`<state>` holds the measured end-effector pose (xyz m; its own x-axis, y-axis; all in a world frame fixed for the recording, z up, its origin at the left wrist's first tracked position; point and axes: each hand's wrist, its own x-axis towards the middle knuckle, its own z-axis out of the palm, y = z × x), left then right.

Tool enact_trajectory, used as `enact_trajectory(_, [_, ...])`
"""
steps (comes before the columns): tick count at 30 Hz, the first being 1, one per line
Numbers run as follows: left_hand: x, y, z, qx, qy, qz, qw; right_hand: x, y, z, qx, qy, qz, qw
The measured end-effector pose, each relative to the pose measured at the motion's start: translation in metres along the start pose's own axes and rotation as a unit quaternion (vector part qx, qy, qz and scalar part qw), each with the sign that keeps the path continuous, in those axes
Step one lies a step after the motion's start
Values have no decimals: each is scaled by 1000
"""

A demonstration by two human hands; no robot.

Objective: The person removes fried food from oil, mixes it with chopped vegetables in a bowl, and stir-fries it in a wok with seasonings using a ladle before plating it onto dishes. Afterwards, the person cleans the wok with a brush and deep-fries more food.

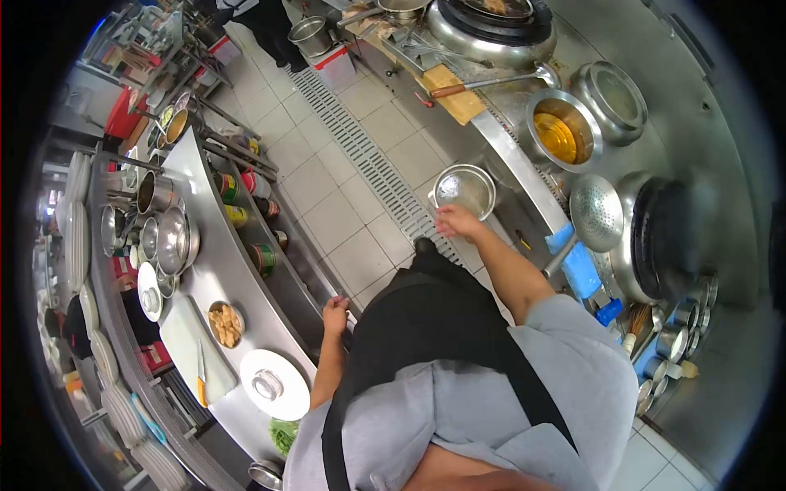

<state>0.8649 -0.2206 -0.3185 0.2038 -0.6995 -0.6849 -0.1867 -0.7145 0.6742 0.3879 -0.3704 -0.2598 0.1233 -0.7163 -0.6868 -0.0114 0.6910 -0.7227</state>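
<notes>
My right hand (458, 222) is stretched forward, its fingers apart and partly curled. In view it overlaps the near rim of a round metal pot (464, 190) with a cloudy inside; I cannot tell whether they touch. Low beside the left counter, my left hand (335, 316) has its fingers curled in, with nothing visible in them. On that counter (217, 282), closest to this hand, are a white plate (288, 389) with a metal lid or bowl on it and a small bowl of light brown pieces (224, 325).
A knife (201, 378) lies on a white cutting board (182, 348). Along the right stove stand a pot of orange oil (557, 137), a perforated skimmer (596, 213), a ladle (499, 83) and woks. A floor drain grate (352, 139) runs ahead; another person (270, 33) stands beyond.
</notes>
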Motion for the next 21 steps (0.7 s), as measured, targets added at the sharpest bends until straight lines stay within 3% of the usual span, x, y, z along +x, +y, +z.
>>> enact_trajectory(5, [2, 76, -4, -54, -5, 5, 998, 121, -78, 2, 191, 31, -19, 981])
enact_trajectory(8, [33, 121, -21, 39, 1, 15, 999, 207, -120, -5, 311, 80, -55, 946])
enact_trajectory(11, [105, 125, -59, 167, 27, 38, 985, 263, -165, -20, 428, 124, -81, 892])
enact_trajectory(13, [131, 212, -58, 119, 11, -10, 993, 272, -167, -35, 462, 187, -45, 866])
enact_trajectory(14, [132, 258, -57, 93, 2, -40, 995, 272, -161, -42, 437, 198, -51, 876])
enact_trajectory(17, [198, 375, -48, -55, -51, -3, 997, 261, -145, -61, 270, 264, -53, 925])
enact_trajectory(20, [246, 507, -7, -186, -119, 20, 975, 203, -184, -56, 142, 411, -62, 898])
enact_trajectory(21, [257, 559, 15, -169, -170, 48, 970, 192, -184, -64, 85, 465, -53, 880])
